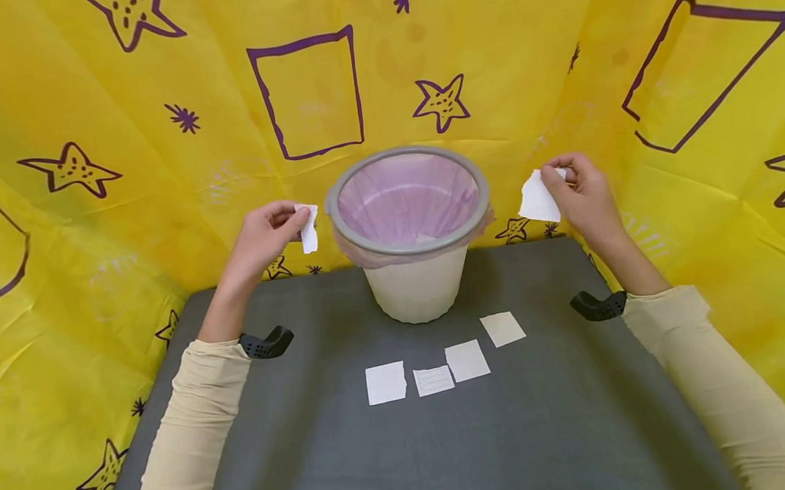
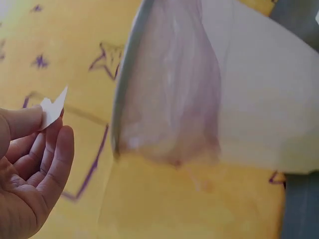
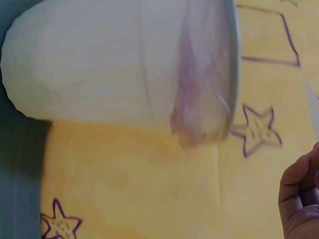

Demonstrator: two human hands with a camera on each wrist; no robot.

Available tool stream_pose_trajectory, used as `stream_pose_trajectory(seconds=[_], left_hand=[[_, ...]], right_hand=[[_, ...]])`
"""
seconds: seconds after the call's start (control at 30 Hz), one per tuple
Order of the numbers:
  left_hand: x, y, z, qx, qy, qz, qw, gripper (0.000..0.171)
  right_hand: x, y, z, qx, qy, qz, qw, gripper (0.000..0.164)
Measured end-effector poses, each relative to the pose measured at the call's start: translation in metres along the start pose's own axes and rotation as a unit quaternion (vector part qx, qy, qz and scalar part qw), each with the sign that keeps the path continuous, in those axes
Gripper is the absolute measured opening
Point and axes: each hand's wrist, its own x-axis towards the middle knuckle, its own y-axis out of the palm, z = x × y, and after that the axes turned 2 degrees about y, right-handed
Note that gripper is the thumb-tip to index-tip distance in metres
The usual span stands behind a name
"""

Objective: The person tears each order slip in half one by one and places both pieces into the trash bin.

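Grey counter (image 1: 349, 451), four pale papers (image 1: 385, 383), one white bin (image 1: 417, 289) — left hand (image 1: 270, 232) pinches one torn white paper (image 1: 309, 232), right hand (image 1: 584, 198) another.

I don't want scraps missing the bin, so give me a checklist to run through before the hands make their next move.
1. Left scrap held: ok; the left hand pinches it.
2. Right scrap held: ok; the right hand pinches it.
3. Bin upright: ok; it stands on the table.
4. Liner in place: ok; its edge hangs outside the bin.
5. Scraps over the bin's mouth: not ok; the hands hold them out to either side.
6. Bin empty: cannot tell; a pale patch shows inside, near the front.
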Motion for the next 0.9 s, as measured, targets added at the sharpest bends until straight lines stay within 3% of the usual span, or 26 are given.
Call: stream_pose_trajectory(seconds=[0.23, 0.37, 0.47, 0.6, 0.67, 0.9], left_hand=[[0.028, 0.05, -0.031, -0.031, 0.035, 0.047, 0.9978, 0.035], [0.044, 0.081, -0.042, -0.027, 0.05, 0.069, 0.996, 0.032], [0.053, 0.095, -0.046, 0.042, 0.079, 0.06, 0.9942, 0.042], [0.054, 0.1, -0.045, 0.142, 0.117, 0.032, 0.9823, 0.059], [0.053, 0.1, -0.043, 0.149, 0.126, 0.025, 0.9805, 0.063], [0.044, 0.093, -0.038, 0.131, 0.131, 0.01, 0.9826, 0.061]], right_hand=[[0.018, 0.066, 0.029, -0.016, -0.059, 0.048, 0.997, 0.025], [0.027, 0.107, 0.041, -0.056, -0.091, 0.078, 0.991, 0.027], [0.031, 0.127, 0.043, -0.131, -0.114, 0.095, 0.98, 0.032], [0.028, 0.137, 0.04, -0.224, -0.152, 0.107, 0.957, 0.045], [0.025, 0.138, 0.039, -0.236, -0.162, 0.107, 0.952, 0.05], [0.017, 0.13, 0.036, -0.21, -0.14, 0.088, 0.964, 0.053]])
